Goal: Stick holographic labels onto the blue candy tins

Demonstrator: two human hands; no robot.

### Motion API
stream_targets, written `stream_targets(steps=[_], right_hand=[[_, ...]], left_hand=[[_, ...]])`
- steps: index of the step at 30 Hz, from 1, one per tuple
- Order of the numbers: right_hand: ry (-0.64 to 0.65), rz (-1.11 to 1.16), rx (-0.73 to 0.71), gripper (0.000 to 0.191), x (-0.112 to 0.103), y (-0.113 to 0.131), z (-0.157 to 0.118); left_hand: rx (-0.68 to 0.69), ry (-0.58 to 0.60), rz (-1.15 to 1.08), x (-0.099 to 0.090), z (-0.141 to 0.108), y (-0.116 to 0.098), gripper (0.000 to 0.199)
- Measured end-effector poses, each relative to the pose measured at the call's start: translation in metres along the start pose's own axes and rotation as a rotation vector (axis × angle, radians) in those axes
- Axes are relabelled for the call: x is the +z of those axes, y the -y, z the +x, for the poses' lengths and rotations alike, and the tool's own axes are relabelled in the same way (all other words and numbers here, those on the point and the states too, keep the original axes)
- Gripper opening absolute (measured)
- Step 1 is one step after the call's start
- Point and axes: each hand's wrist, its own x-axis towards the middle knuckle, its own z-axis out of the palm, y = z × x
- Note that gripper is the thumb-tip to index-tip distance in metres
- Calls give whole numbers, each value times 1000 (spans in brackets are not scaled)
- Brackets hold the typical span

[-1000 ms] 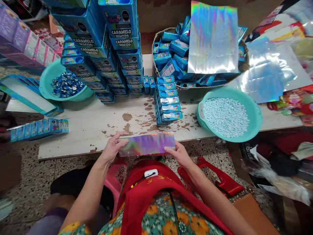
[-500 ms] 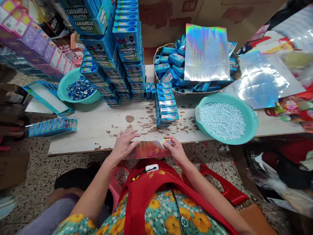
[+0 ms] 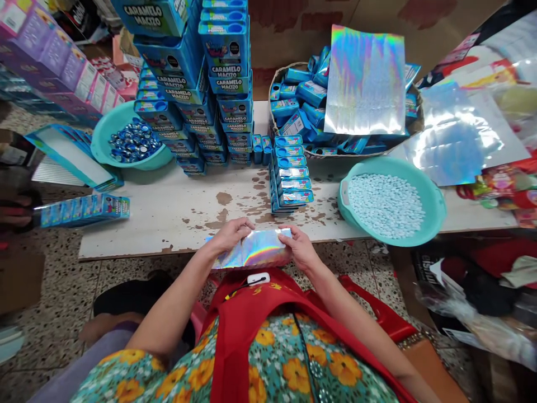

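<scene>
A folded sheet of shiny holographic foil (image 3: 262,249) spans the gap between my hands at the table's front edge, over my lap. My left hand (image 3: 230,235) pinches its left part, fingers curled along the top edge. At the upper right corner, my right hand (image 3: 298,246) grips the sheet between thumb and fingers. Just beyond lies a short row of small blue candy boxes (image 3: 293,173). A larger holographic sheet (image 3: 364,81) rests on top of a carton filled with blue boxes (image 3: 312,92).
To the right stands a turquoise basin (image 3: 436,215) of pale blue candies. Another turquoise basin (image 3: 98,148) with shiny blue pieces is at left, beside tall stacks of blue boxes (image 3: 230,73). More foil sheets (image 3: 453,134) lie at right. Another person's hand (image 3: 17,215) shows at far left.
My left hand has gone from spread fingers to a pinch on the foil. The sheet has risen slightly and tilted, now looking silvery instead of reddish.
</scene>
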Motion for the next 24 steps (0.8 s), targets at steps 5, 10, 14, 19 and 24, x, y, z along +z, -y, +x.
stream_targets(steps=[5,10,14,19,24], right_hand=[[-12,5,72,48,1,1,3],[3,-49,126,48,1,3,3],[66,-9,134,48,4,11,-5],[109,10,73,47,8,26,-23],[104,-55,-69,39,9,37,-41]], left_hand=[[-66,-6,-74,2,3,6,28],[-91,-10,-134,3,0,9,27],[-53,-19,-150,-3,-13,-2,26],[31,-61,-79,-12,-33,-29,25],[78,-112,8,-13,-48,-55,22]])
